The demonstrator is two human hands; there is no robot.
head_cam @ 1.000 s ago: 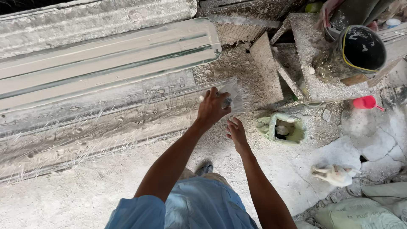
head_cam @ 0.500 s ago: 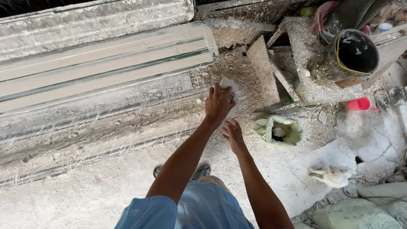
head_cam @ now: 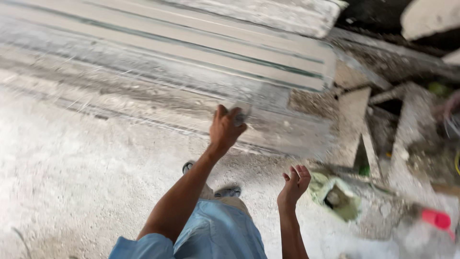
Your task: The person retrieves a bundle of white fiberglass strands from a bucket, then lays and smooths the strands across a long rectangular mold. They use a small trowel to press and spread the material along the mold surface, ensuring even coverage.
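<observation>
left hand (head_cam: 226,128) has its grip curled on the near edge of the long stone slab (head_cam: 191,76), running left-right ahead, nearer than the open, empty right hand (head_cam: 294,182)

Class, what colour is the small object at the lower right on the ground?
Bright red object, clearest in the head view.

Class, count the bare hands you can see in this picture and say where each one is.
2. The left hand grips the edge of the dusty clear glass sheet. The right hand is open, lower right, touching nothing. None seem hidden.
</observation>
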